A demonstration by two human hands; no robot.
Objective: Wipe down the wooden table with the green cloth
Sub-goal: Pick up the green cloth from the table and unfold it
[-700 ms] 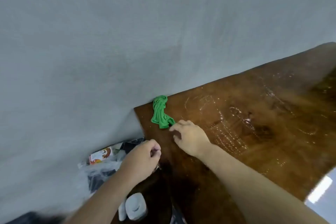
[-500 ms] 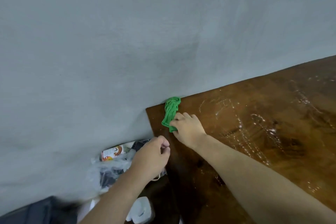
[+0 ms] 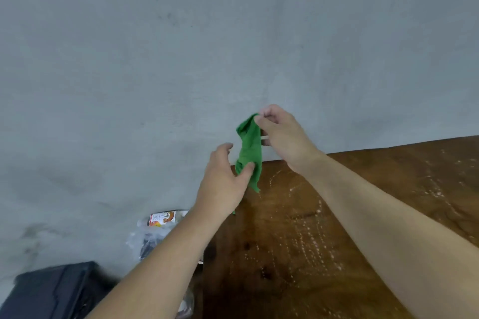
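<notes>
Beside the wooden worktop [image 3: 337, 241] streaked with white residue, left hand [image 3: 225, 181] with its grip pinching the lower part of the green cloth [image 3: 249, 147], right hand [image 3: 285, 137] clamped on its top corner, cloth hanging lifted above the worktop's far corner, grey wall [image 3: 181, 59] behind

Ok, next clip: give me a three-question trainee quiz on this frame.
1. True or false: the green cloth lies flat on the wooden table.
2. Which hand pinches the cloth's top end? A) right hand B) left hand C) neither
3. Fill in: the whitish streaks to be wiped are on the ____.

Key:
1. False; it hangs in the air, bunched, between both hands.
2. A; the left hand's grip is on the lower part.
3. Table.
</notes>
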